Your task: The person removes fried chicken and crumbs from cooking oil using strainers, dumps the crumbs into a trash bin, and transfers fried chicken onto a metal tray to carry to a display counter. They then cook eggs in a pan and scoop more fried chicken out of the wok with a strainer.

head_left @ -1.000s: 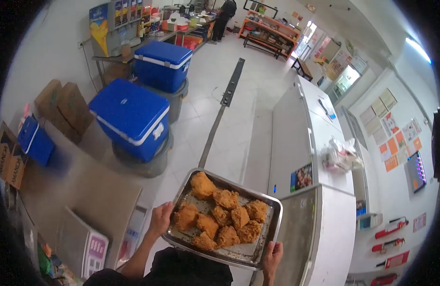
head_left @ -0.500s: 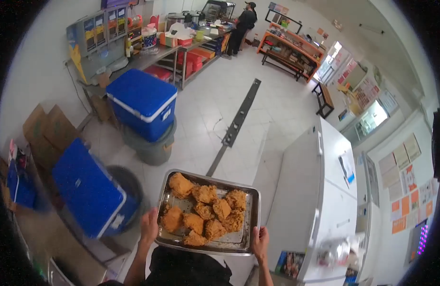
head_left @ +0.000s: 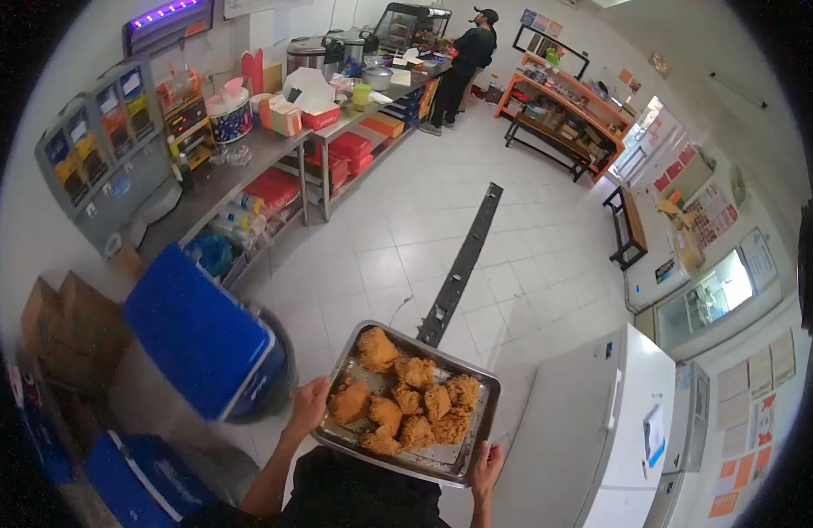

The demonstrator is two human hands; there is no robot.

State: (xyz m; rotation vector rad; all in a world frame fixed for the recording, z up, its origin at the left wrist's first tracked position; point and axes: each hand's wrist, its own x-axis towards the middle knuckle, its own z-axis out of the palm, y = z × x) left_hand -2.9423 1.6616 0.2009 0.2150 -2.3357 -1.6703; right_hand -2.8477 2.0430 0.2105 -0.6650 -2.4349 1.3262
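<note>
The person's left hand (head_left: 310, 407) grips one short side of the metal tray (head_left: 467, 469), and the right hand (head_left: 486, 468) grips the opposite one — fried chicken pieces (head_left: 416, 431) lie on it. Left of the tray stands a blue cooler (head_left: 198, 330); right of it, a white freezer (head_left: 560, 422). A co-worker (head_left: 463, 66) stands well beyond the tray — beside a counter.

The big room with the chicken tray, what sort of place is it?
Probably a kitchen that sells food. There's a metal tray of what looks like fried chicken, a steel counter with big pots, and a glass display case.
</note>
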